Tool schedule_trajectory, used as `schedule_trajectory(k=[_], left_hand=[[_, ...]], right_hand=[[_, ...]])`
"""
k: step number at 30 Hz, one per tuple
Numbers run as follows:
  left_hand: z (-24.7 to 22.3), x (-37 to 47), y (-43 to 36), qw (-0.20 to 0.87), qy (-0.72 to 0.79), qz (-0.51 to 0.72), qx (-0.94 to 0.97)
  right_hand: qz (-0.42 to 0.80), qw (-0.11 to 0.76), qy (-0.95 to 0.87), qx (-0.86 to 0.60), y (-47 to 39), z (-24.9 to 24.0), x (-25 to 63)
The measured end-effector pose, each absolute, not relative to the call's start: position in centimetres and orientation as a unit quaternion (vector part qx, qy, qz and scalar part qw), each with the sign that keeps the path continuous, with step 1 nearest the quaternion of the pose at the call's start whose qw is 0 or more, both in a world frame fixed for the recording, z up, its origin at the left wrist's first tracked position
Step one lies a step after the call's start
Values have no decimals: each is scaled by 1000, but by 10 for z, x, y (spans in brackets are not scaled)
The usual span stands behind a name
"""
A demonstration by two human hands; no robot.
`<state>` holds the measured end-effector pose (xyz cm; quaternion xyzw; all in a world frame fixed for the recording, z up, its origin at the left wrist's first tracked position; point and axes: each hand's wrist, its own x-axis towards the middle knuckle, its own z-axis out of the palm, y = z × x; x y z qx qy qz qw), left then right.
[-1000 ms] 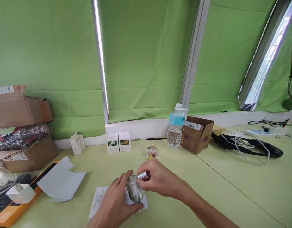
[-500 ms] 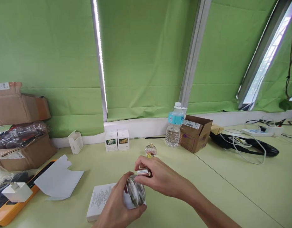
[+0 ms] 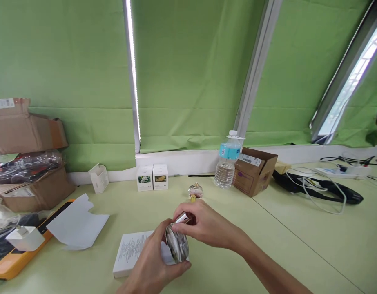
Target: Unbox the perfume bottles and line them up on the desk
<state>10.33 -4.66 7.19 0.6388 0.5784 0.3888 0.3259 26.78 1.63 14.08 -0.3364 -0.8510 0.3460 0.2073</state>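
My left hand (image 3: 151, 265) grips a round clear glass bottle (image 3: 177, 245) just above the table. My right hand (image 3: 206, 226) pinches the bottle's silver cap (image 3: 182, 217) at its top. Under the bottle lies a flat white printed box (image 3: 130, 251). Beyond my right hand, a second small glass bottle (image 3: 195, 191) with a gold neck stands on the table.
Two small white boxes (image 3: 152, 177) and an open one (image 3: 99, 178) stand by the wall. A water bottle (image 3: 226, 165) and cardboard box (image 3: 255, 171) stand to the right, cables (image 3: 313, 192) beyond. At left: white paper (image 3: 76, 222), an orange tablet (image 3: 19, 255), a white charger (image 3: 25, 238), stacked cartons (image 3: 25, 163).
My left hand has turned the bottle slightly and lifted it a little. My right hand stays on the cap, which now tilts more to the left.
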Motion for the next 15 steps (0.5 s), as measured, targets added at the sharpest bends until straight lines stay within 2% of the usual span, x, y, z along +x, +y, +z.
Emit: schedule_trajectory(k=[5,9,15], left_hand=[[70,103,-46,338,583,383,633],[73,99,-47,376,569,374,629],[78,94,-45,414,554,356,628]], right_hand=[[376,201,-838,-340,25,133,268],[465,170,-802,-334,35,127,269],[597,170,-728,-290,54,116,268]])
